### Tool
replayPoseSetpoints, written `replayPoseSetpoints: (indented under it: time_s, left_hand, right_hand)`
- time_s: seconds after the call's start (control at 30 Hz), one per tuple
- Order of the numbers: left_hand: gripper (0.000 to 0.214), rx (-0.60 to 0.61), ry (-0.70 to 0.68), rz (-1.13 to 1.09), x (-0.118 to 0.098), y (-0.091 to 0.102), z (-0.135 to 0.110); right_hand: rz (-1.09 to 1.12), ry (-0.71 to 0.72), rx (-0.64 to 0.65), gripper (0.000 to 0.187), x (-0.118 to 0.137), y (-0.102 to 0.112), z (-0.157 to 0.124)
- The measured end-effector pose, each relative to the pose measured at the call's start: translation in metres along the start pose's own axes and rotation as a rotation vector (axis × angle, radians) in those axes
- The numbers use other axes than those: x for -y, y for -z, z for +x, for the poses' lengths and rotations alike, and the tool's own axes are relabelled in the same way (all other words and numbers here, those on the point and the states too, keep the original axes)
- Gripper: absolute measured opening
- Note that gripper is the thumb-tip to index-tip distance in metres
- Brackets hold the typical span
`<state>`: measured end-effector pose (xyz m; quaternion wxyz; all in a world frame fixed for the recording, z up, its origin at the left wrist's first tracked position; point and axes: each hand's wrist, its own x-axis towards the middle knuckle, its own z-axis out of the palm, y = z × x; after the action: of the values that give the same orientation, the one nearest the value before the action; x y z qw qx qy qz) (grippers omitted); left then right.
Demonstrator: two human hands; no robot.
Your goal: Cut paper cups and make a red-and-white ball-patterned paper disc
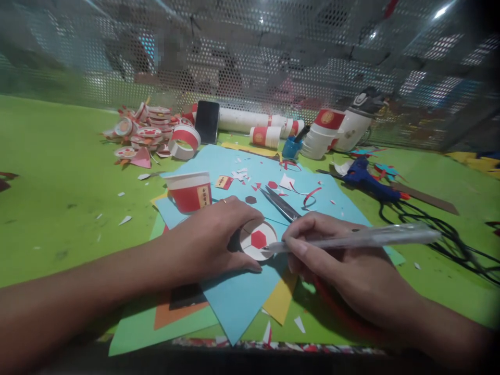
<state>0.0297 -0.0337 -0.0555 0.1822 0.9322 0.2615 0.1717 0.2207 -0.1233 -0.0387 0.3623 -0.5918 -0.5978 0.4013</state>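
My left hand (pixel 219 234) is closed round the edge of a small white paper disc (pixel 269 232), thumb on the near side and fingers on the far side. A red hexagon (pixel 258 239) lies in the middle of the disc. My right hand (pixel 332 250) grips a clear pen (pixel 375 237), its tip at the disc beside the hexagon. Scissors (pixel 279 200) extend from beneath my right hand, blades pointing away; their red handles are partly hidden. Just beyond my left hand stands a red and white paper cup (pixel 191 192). A dark hexagon piece (pixel 250 199) lies near the blades.
Blue paper sheets (pixel 234 302) with scraps cover the green table (pixel 58 208). At the back are paper crafts (pixel 150 125), a phone (pixel 207 121), stacked paper cups (pixel 242 120) and a blue bottle (pixel 291 148). To the right lie a blue glue gun (pixel 369 179) and black cord (pixel 441 234).
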Motion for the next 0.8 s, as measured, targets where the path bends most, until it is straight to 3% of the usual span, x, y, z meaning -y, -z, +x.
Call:
replayPoseSetpoints:
  time_s: [0.2, 0.8]
  left_hand:
    - [0.047, 0.018, -0.011, -0.026, 0.0015, -0.0001, 0.0014]
    - [0.047, 0.035, 0.003, -0.025, 0.0003, 0.0005, 0.001]
  right_hand:
    - [-0.123, 0.021, -0.009, 0.009, 0.0002, -0.0004, 0.0012]
    - [-0.148, 0.032, -0.011, 0.011, -0.0014, -0.0012, 0.0011]
